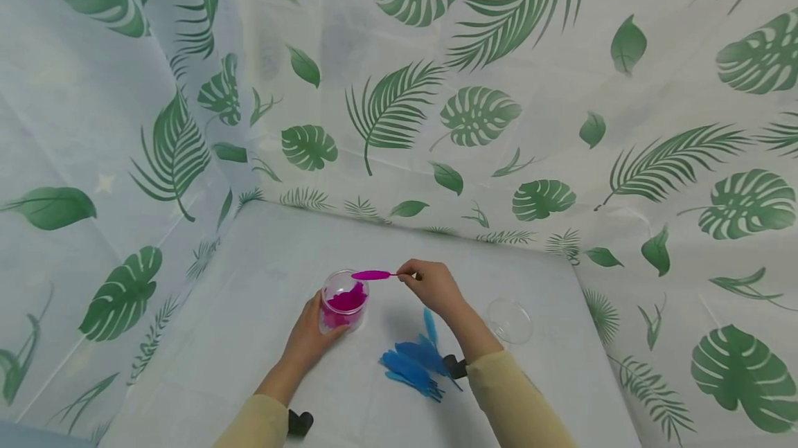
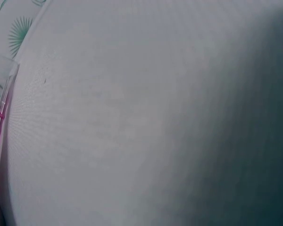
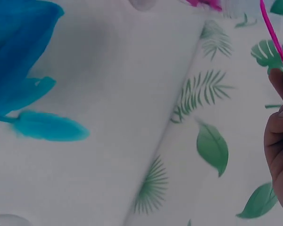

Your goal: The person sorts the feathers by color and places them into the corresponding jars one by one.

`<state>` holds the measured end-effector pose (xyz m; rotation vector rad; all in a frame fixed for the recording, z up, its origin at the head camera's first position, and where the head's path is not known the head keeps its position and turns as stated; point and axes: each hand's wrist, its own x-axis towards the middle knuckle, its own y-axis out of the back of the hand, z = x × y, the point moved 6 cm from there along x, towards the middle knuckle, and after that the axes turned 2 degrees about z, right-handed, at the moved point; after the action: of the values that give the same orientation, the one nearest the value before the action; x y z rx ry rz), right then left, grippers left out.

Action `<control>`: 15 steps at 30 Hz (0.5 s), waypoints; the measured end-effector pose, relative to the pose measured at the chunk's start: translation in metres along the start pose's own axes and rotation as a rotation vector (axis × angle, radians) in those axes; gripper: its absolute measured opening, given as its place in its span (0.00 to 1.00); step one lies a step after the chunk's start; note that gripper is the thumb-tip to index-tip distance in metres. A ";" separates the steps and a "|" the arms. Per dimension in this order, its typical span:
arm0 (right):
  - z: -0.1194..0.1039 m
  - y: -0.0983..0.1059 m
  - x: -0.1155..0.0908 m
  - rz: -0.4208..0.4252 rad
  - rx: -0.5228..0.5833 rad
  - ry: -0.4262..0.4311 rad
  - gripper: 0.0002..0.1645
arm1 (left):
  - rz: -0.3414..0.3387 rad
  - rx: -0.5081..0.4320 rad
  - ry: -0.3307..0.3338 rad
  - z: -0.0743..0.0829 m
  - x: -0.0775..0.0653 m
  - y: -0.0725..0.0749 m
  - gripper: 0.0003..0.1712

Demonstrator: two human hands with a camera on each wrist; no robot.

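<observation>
A clear jar [image 1: 330,304] with magenta feathers [image 1: 346,298] inside stands on the white table, and my left hand [image 1: 314,334] grips it round the side. Between thumb and fingers my right hand [image 1: 433,286] pinches the quill of one magenta feather [image 1: 372,275], whose vane reaches over the jar's mouth. In the right wrist view the fingers [image 3: 279,129] hold that thin magenta quill [image 3: 273,35]. At the left edge of the left wrist view only part of the jar [image 2: 7,94] shows. Below my right forearm lies a pile of blue feathers [image 1: 408,363].
A round clear lid or dish [image 1: 510,321] lies on the table right of my right forearm. The white tabletop [image 1: 268,247] meets leaf-printed cloth [image 1: 399,212] at the back and both sides. Black wrist mounts [image 1: 300,424] sit at my sleeves.
</observation>
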<state>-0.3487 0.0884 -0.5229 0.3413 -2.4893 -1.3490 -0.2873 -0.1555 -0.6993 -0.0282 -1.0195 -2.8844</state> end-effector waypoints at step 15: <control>-0.069 -0.059 0.012 -0.150 -0.428 0.359 0.06 | 0.000 -0.014 -0.005 0.000 0.000 0.001 0.62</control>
<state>-0.3305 -0.0004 -0.5349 0.6153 -1.8610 -1.6627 -0.2874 -0.1563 -0.6992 -0.0366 -1.0005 -2.8926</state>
